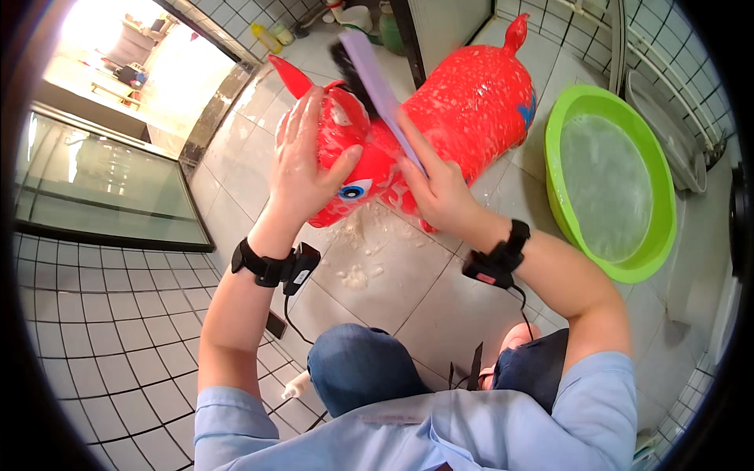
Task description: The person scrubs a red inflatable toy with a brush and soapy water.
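Note:
A red inflatable animal toy [471, 94], streaked with white suds, stands on the tiled floor in front of me. It has pointed ears, a painted blue eye and a blue patch near its rear. My left hand [302, 169] lies spread over the toy's head, fingers stretched along one side and thumb apart near the eye. My right hand [436, 184] is closed round the handle of a light purple scrubbing brush [373, 74]. The brush slants up and to the left, its black bristles toward the back of the toy's head.
A lime-green basin [554, 157] of cloudy, sudsy water sits at the right. Foam [360, 275] lies on the floor below the toy. At the back are a yellow bottle [265, 37] and a green container [390, 30]. A glass panel [110, 184] stands at the left.

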`<control>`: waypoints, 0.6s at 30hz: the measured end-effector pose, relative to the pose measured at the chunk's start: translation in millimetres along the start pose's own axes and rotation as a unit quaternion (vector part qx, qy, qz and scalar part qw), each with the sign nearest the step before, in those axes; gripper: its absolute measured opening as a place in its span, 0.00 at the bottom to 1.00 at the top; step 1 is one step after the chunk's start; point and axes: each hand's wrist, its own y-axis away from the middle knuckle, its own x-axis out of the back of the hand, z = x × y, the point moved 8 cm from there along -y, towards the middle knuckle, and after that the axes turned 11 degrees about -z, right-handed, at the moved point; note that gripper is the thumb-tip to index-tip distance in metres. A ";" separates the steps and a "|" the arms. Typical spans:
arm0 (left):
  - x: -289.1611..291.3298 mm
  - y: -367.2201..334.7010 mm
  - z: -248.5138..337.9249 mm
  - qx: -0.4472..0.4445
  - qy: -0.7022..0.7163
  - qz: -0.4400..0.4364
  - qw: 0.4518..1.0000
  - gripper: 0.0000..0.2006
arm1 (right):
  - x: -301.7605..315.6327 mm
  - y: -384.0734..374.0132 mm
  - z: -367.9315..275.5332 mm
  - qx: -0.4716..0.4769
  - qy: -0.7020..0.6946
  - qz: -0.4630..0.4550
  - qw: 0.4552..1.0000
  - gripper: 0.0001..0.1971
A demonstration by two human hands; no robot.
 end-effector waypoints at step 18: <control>30.5 -36.9 3.8 0.099 0.287 -0.003 0.953 0.20 | 1.4 0.3 -30.3 0.037 0.044 0.014 0.998 0.30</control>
